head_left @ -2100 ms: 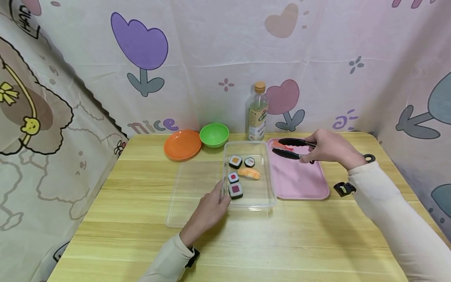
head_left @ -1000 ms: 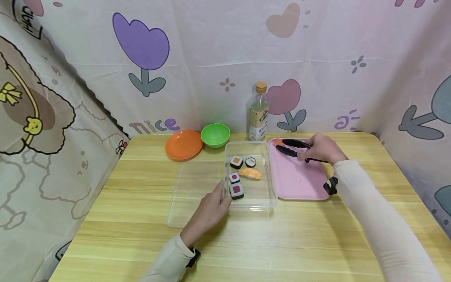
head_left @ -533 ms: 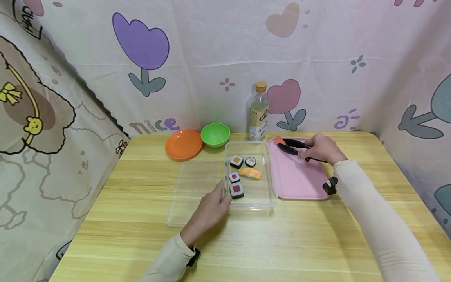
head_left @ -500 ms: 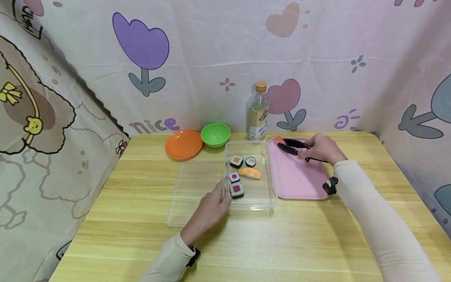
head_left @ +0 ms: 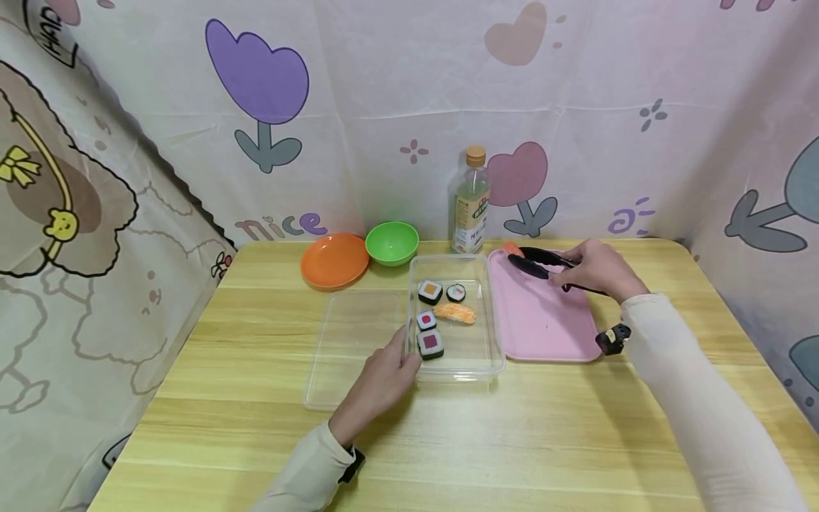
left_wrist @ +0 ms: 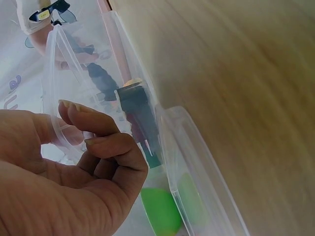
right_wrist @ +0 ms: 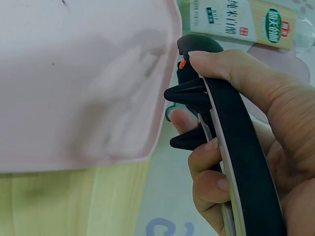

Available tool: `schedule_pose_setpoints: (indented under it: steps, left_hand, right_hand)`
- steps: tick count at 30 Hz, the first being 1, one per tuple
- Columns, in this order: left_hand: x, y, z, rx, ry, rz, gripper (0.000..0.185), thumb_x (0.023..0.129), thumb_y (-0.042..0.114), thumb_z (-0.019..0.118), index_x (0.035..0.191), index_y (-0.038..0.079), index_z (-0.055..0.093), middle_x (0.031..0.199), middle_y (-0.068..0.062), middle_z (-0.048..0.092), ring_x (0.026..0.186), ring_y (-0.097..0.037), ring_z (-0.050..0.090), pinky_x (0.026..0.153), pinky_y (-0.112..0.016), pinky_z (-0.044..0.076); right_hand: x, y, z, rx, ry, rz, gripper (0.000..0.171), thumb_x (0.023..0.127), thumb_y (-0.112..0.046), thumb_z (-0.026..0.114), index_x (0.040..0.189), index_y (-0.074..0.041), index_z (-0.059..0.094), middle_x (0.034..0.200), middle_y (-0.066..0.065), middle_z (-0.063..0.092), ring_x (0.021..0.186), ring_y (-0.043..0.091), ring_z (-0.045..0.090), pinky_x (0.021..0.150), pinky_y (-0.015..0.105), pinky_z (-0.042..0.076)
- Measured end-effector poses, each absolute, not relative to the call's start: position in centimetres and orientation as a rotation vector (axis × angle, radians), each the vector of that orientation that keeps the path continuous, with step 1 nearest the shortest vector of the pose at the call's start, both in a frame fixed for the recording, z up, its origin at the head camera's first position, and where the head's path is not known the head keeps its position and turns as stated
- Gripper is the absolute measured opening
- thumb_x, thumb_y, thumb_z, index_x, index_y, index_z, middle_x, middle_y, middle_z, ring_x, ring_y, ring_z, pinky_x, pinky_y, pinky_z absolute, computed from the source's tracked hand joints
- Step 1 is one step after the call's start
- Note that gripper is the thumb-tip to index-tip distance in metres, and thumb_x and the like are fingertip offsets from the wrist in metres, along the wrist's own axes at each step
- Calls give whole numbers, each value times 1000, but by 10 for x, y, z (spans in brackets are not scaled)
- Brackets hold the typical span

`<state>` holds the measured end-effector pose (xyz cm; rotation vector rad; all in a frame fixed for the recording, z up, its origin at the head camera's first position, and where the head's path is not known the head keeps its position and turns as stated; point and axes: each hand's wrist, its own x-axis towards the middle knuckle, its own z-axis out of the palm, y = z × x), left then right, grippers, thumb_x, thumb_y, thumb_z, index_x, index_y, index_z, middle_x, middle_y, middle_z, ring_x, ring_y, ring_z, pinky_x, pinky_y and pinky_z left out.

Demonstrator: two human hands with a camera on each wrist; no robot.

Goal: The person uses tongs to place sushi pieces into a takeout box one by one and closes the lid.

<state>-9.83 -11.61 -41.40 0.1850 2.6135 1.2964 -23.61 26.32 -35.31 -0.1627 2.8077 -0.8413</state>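
We compare with the view two seconds back: the right hand (head_left: 598, 269) has carried the black tongs (head_left: 540, 260) toward the far left corner of the pink tray (head_left: 544, 327), and the tips have closed from apart to nearly together on the orange sushi piece (head_left: 512, 248) there. We judge the pick-up is made or all but made. The grip is curled tight round the tong handles. The tongs lie roughly level, long axis across the bench, tips pointing left toward the clear box (head_left: 489, 355). The left hand (head_left: 384, 377) has not moved; it pinches the box's near left rim, four pieces inside.
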Motion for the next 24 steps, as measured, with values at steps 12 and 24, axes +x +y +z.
schedule_pose_setpoints:
  steps: [12, 24]
  left_hand:
    - [-98, -115, -414, 176, 2614, 1293, 58, 98, 19, 45, 153, 5, 37, 60, 4, 42, 45, -11, 34, 40, -25, 26]
    - [-99, -115, -414, 173, 2607, 1292, 60, 97, 19, 44, 155, 5, 35, 60, 4, 42, 44, -12, 34, 40, -25, 26]
  right_hand:
    - [-218, 267, -334, -164, 2839, -803, 85, 72, -53, 86, 133, 1, 64, 104, 15, 70, 86, 27, 54, 75, 42, 43]
    - [-189, 266, -311, -186, 2857, -781, 65, 75, -44, 87, 121, -1, 72, 71, 1, 53, 61, 18, 36, 55, 35, 31]
